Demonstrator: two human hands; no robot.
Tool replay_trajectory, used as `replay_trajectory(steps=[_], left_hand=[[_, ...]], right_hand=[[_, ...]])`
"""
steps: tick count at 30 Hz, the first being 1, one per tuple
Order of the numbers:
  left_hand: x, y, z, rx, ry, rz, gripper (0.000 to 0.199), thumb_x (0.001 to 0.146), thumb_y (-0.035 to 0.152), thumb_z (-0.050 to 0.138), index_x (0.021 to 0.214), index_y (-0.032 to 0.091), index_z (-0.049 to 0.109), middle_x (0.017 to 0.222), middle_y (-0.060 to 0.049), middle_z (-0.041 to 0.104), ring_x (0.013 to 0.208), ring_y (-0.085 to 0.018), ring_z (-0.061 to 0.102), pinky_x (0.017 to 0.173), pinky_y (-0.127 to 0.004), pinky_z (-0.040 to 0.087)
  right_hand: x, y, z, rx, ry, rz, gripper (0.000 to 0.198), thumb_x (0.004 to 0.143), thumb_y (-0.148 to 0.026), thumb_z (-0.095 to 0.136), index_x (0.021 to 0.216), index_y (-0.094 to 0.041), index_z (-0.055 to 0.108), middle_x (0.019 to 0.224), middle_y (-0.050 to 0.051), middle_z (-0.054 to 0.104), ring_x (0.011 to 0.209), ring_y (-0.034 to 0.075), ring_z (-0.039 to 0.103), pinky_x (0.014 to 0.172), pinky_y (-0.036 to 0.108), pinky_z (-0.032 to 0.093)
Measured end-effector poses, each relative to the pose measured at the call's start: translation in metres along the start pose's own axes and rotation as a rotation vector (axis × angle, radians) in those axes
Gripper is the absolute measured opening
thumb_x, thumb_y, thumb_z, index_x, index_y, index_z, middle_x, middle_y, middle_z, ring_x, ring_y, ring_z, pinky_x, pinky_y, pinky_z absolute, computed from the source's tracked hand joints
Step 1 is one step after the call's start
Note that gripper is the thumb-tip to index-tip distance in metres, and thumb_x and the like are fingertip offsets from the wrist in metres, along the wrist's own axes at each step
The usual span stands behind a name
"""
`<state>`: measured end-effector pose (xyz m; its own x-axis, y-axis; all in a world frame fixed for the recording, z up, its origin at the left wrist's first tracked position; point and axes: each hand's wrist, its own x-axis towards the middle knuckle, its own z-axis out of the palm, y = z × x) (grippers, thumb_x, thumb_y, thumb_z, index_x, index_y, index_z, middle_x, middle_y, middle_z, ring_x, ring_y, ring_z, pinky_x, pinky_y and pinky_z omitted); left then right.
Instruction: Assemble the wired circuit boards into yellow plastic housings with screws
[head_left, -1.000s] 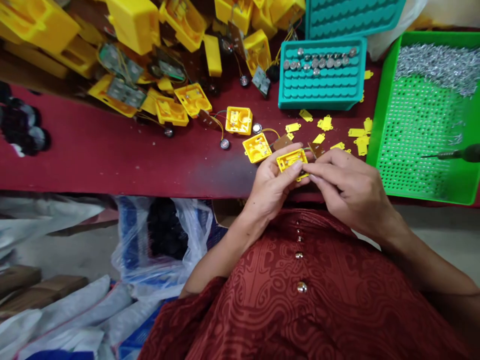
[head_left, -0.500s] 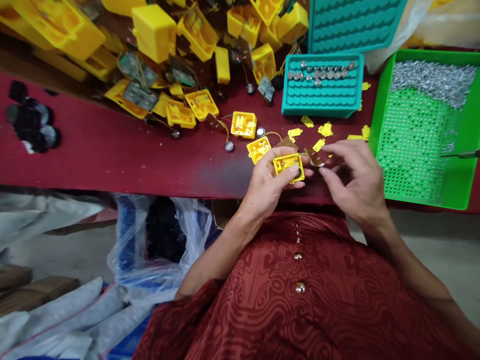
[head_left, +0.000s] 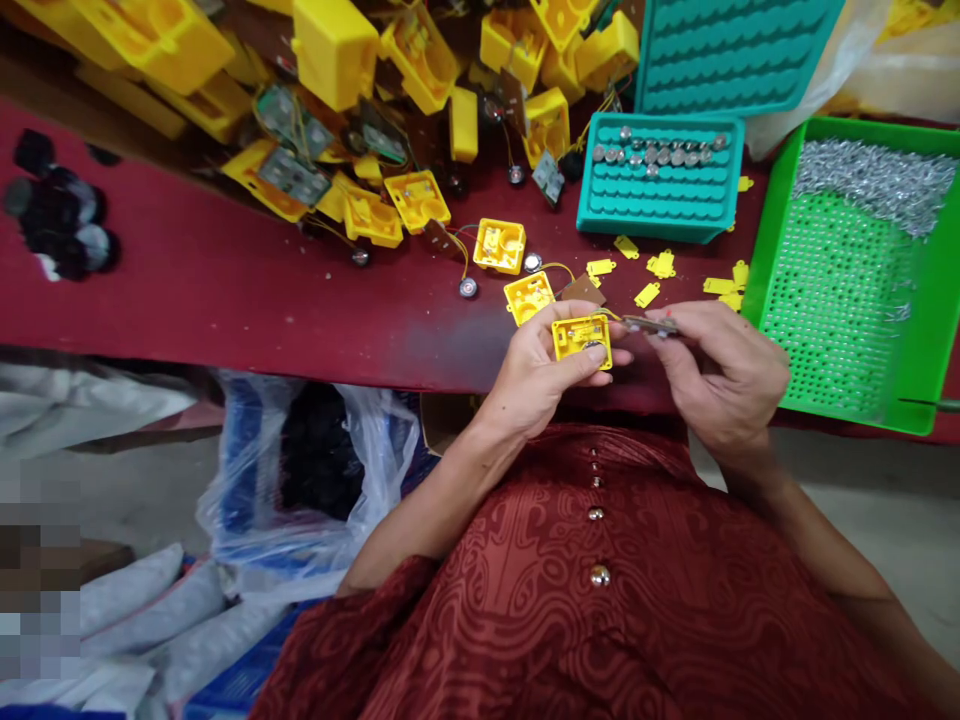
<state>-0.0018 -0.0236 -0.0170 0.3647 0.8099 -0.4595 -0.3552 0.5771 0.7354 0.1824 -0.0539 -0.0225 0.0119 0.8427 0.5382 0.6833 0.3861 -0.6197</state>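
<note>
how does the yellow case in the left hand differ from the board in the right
The yellow case is a hollow box, while the board is thin and flat. The case shows its open side; the board is seen nearly edge-on. Both are held.
</note>
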Motion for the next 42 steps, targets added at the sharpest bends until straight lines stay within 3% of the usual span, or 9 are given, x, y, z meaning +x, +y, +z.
replay_trajectory(steps=[5, 10, 15, 19, 23, 27, 35, 42], left_hand=[[0.003, -0.006, -0.006, 0.045, 0.049, 0.033, 0.051, 0.069, 0.027, 0.097, 0.105, 0.021, 0.06, 0.092, 0.001, 0.079, 0.081, -0.017, 0.081, 0.069, -0.024, 0.063], [-0.001, -0.003, -0.014, -0.071, 0.044, 0.043, 0.048, 0.07, 0.024, 0.085, 0.11, 0.021, 0.059, 0.101, -0.003, 0.083, 0.097, -0.022, 0.081, 0.082, -0.031, 0.064], [-0.011, 0.008, -0.022, -0.232, -0.048, -0.014, 0.049, 0.063, 0.024, 0.076, 0.11, 0.018, 0.064, 0.099, -0.006, 0.084, 0.092, -0.024, 0.081, 0.081, -0.032, 0.063], [-0.014, 0.009, -0.018, -0.136, -0.022, 0.013, 0.044, 0.074, 0.033, 0.084, 0.109, 0.019, 0.061, 0.1, -0.006, 0.084, 0.093, -0.022, 0.081, 0.087, -0.033, 0.062], [-0.013, 0.007, -0.015, -0.059, -0.064, 0.032, 0.041, 0.074, 0.021, 0.078, 0.111, 0.02, 0.06, 0.104, -0.004, 0.082, 0.102, -0.02, 0.079, 0.094, -0.033, 0.059], [-0.013, 0.008, -0.019, -0.039, -0.086, -0.006, 0.036, 0.076, 0.018, 0.07, 0.11, 0.02, 0.064, 0.107, -0.004, 0.078, 0.099, -0.018, 0.075, 0.089, -0.031, 0.058], [-0.012, 0.008, -0.019, -0.068, -0.081, -0.001, 0.039, 0.074, 0.022, 0.087, 0.108, 0.02, 0.07, 0.096, 0.0, 0.072, 0.084, -0.013, 0.066, 0.08, -0.026, 0.053], [-0.011, 0.006, -0.018, -0.044, -0.097, 0.047, 0.035, 0.075, 0.03, 0.095, 0.1, 0.019, 0.074, 0.095, -0.001, 0.072, 0.089, -0.015, 0.064, 0.087, -0.028, 0.052]], right_hand=[[0.012, -0.013, 0.002, 0.056, -0.038, -0.048, 0.007, 0.098, -0.014, 0.071, 0.098, -0.02, 0.076, 0.089, 0.002, 0.078, 0.073, 0.012, 0.072, 0.068, 0.023, 0.06], [0.017, -0.023, 0.008, 0.175, -0.165, -0.233, 0.013, 0.095, -0.009, 0.073, 0.105, -0.016, 0.075, 0.102, 0.006, 0.08, 0.095, 0.015, 0.078, 0.086, 0.026, 0.065], [0.021, -0.025, 0.005, 0.119, -0.301, -0.371, 0.016, 0.094, -0.006, 0.072, 0.108, -0.015, 0.074, 0.103, 0.007, 0.079, 0.09, 0.016, 0.075, 0.081, 0.028, 0.064], [0.032, -0.03, -0.003, 0.04, -0.395, -0.452, 0.012, 0.097, -0.008, 0.069, 0.106, -0.014, 0.072, 0.098, 0.007, 0.078, 0.088, 0.016, 0.072, 0.079, 0.029, 0.061], [0.043, -0.036, -0.012, -0.051, -0.479, -0.524, 0.015, 0.1, -0.006, 0.061, 0.105, -0.013, 0.073, 0.095, 0.006, 0.076, 0.084, 0.015, 0.067, 0.075, 0.028, 0.055], [0.049, -0.038, -0.018, -0.091, -0.512, -0.53, 0.018, 0.103, -0.009, 0.057, 0.098, -0.014, 0.073, 0.09, 0.005, 0.073, 0.082, 0.014, 0.063, 0.07, 0.027, 0.05], [0.048, -0.04, -0.017, -0.109, -0.542, -0.505, 0.022, 0.103, -0.01, 0.055, 0.094, -0.017, 0.073, 0.087, 0.003, 0.072, 0.079, 0.013, 0.061, 0.069, 0.027, 0.048], [0.044, -0.041, -0.02, -0.087, -0.524, -0.496, 0.021, 0.102, -0.008, 0.057, 0.093, -0.014, 0.075, 0.087, 0.005, 0.072, 0.079, 0.013, 0.061, 0.07, 0.026, 0.048]])
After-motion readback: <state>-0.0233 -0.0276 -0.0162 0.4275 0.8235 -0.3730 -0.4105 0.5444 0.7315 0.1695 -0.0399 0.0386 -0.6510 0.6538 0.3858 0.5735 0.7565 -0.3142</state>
